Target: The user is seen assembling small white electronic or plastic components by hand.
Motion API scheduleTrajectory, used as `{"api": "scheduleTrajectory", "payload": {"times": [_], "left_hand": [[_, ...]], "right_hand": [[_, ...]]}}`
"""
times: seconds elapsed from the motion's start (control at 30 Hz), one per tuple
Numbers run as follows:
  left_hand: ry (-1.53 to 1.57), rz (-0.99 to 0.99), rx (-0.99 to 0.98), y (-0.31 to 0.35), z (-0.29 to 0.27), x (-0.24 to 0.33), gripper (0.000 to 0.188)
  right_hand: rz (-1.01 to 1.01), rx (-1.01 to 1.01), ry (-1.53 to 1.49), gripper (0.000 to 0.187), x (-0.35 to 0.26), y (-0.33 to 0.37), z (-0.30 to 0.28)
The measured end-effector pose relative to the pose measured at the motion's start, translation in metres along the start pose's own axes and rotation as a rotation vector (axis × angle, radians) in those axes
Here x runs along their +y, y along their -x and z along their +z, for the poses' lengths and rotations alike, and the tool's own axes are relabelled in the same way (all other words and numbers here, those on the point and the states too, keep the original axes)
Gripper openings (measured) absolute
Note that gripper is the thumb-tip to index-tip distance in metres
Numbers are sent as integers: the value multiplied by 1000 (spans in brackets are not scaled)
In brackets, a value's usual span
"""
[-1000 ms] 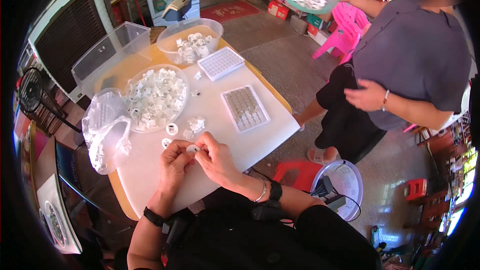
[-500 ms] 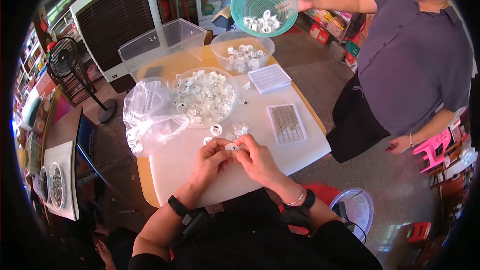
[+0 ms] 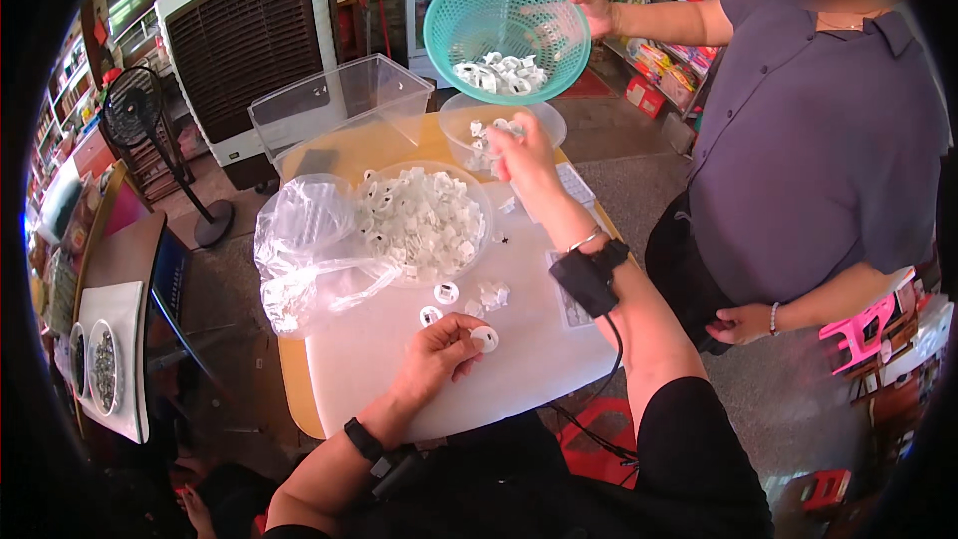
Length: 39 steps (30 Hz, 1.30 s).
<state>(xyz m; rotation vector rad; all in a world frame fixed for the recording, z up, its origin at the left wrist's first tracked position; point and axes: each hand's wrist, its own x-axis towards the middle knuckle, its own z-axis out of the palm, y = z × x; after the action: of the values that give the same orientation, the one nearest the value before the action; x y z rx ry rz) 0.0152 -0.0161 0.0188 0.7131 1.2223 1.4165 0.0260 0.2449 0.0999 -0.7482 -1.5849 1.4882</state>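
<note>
"The left hand (image 3: pixel 439 357) is above the near part of the table (image 3: pixel 349 369), and it pinches a white disc (image 3: pixel 485 339)."

"How much is this hand closed?"

"The thumb and the forefinger come together at the left edge of the disc, and the other fingers are curled. So the disc is held just over the white table top."

"And the right hand?"

"The right hand (image 3: pixel 524 150) is stretched far forward, in front of a clear round tub (image 3: pixel 556 130) with white parts in it. The fingers look partly bent, but they are blurred, so I cannot tell if they have hold of something."

"What is behind this hand?"

"A green basket (image 3: pixel 469 15), which is tilted and has white parts in its lower side. The hand of another person (image 3: pixel 593 16) holds it at the right of its rim."

"Please tell me also what lies near the left hand."

"Just beyond it are two white round pieces (image 3: pixel 446 293) and a small white heap (image 3: pixel 493 294). Farther on, a wide clear bowl (image 3: pixel 488 215) carries a large pile of white parts, with a clear plastic bag (image 3: pixel 304 250) at its left. Under the right forearm, a tray (image 3: pixel 572 314) is partly hidden."
</note>
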Motion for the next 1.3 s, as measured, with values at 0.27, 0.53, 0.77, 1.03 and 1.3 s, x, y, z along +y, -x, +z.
{"api": "scheduleTrajectory", "payload": {"times": [0.27,0.53,0.77,1.03,1.3], "left_hand": [[6,-31,-76,-3,-6,-6,14],[-80,-40,-72,-1,-5,-4,16],[-87,-26,-82,-1,-4,-6,17],[-102,-3,-96,-3,-5,-4,18],[-88,-1,-97,-3,-7,-9,19]], "right_hand": [[277,-151,-459,44,-2,-41,-20],[335,-278,-395,29,53,-17,-23],[342,-317,-398,29,68,19,-10],[342,-386,-210,29,63,20,-4],[136,-439,444,59,47,42,6]]}}
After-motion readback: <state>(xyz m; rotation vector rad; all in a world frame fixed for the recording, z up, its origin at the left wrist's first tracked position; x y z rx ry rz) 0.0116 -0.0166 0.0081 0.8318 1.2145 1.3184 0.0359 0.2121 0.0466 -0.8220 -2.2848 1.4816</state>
